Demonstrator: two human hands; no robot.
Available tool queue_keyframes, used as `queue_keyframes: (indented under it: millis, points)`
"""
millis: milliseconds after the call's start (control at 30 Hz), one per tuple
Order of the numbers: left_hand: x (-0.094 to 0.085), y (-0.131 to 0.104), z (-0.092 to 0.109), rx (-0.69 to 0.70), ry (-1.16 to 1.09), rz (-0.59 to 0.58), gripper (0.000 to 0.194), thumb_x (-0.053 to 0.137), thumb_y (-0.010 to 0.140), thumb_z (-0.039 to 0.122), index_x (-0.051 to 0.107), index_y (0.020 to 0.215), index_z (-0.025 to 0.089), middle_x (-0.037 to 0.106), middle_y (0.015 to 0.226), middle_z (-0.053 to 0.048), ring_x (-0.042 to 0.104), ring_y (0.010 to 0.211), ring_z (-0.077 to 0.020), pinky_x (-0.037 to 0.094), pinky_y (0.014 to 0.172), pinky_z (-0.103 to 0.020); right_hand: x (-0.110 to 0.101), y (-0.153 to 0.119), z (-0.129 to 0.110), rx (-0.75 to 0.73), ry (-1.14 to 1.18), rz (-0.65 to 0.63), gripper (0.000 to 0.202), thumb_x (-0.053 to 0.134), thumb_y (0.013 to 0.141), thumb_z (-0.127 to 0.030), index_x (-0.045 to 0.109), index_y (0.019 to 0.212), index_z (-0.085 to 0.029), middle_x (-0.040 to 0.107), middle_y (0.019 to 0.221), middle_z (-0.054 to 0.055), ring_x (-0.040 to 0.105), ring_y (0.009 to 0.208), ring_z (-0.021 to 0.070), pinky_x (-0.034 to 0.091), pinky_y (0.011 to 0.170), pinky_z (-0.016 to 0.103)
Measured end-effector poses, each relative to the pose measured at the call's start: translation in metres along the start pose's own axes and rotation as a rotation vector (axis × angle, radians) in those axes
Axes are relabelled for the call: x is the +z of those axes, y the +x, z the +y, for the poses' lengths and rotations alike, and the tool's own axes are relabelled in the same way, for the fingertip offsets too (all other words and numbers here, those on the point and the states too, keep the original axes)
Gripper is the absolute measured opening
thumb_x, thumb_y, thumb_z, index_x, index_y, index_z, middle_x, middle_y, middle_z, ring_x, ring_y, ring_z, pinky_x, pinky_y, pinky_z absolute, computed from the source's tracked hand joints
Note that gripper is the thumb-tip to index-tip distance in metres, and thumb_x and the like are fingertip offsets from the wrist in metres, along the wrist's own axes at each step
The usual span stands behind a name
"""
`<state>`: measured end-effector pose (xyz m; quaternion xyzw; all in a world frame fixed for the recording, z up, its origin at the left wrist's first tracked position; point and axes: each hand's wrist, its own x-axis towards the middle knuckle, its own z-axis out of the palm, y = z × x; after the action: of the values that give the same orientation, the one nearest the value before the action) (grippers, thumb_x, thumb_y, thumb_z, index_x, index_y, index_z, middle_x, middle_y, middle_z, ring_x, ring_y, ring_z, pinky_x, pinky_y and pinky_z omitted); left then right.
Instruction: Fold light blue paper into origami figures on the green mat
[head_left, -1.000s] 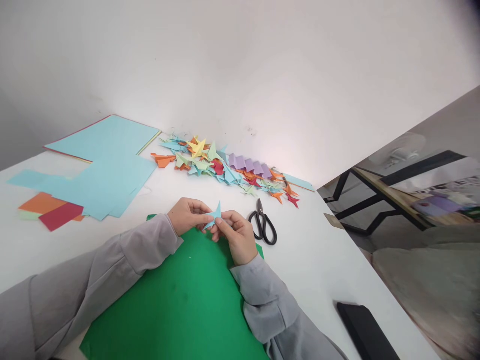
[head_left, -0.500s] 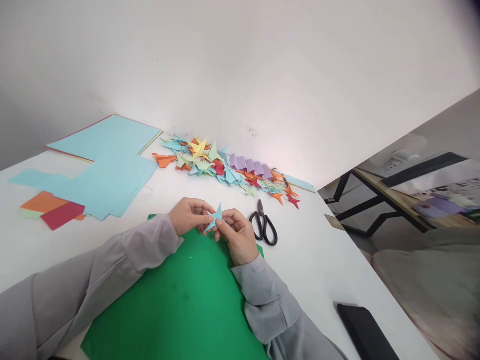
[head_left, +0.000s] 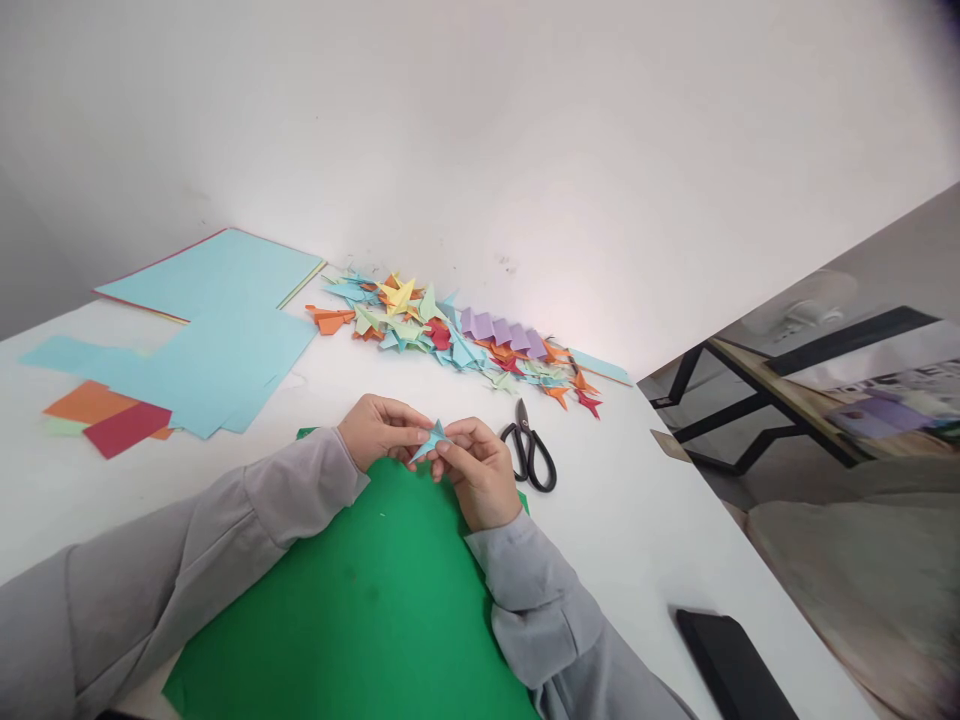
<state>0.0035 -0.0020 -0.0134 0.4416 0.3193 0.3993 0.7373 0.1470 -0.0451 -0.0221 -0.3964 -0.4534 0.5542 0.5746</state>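
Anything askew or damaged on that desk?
Only minor things, odd against plain surfaces: dark scuffs mark the wall behind the folded paper pile, and a pale speck shows on the green sheet. Nothing looks spilled.

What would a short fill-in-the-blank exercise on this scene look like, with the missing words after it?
1. The left hand and right hand hold a folded paper coloured light ____.
2. The big sheet beneath the hands is ____.
3. Black-handled ____ lie beside the right hand.
4. The small sheet overlapping the orange one is ____.

Missing words: blue; green; scissors; red.
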Motion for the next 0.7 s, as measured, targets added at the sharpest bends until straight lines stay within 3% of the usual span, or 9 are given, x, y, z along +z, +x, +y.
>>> queue_keyframes:
  millis: [100, 300, 700]
  points:
    - [-0.0002, -0.0013, -0.0002, 0.013, 0.028, -0.004, 0.033, 0.082, 0.044, 0.023, 0.070, 0.072, 0.010, 0.063, 0.051, -0.002, 0.056, 0.040, -0.0123, 0.048, 0.040, -0.025, -0.0005, 0.0006, 0.0001, 0.018, 0.053, 0.029, 0.016, 0.070, 0.063, -0.023, 0.055, 0.068, -0.019, 0.063, 0.052, -0.004, 0.053, 0.040, 0.0097, 0.040, 0.039, 0.020]
    - [0.0025, -0.0022, 0.0019, -0.023, 0.012, 0.001, 0.024, 0.080, 0.044, 0.017, 0.068, 0.063, 0.009, 0.064, 0.050, -0.005, 0.058, 0.042, -0.0145, 0.048, 0.039, -0.026, 0.0017, 0.0002, -0.0006, 0.043, 0.039, 0.005, 0.020, 0.072, 0.062, -0.024, 0.055, 0.070, -0.019, 0.061, 0.052, -0.006, 0.051, 0.038, 0.0080, 0.039, 0.038, 0.019]
    - [0.0065, -0.0045, 0.0020, 0.092, 0.123, 0.003, 0.017, 0.075, 0.050, 0.017, 0.066, 0.062, 0.009, 0.061, 0.045, -0.001, 0.054, 0.038, -0.0113, 0.046, 0.037, -0.023, 0.0044, 0.0002, -0.0008, 0.041, 0.082, 0.044, 0.012, 0.070, 0.059, -0.016, 0.059, 0.062, -0.018, 0.062, 0.047, -0.005, 0.049, 0.035, 0.0073, 0.037, 0.035, 0.017]
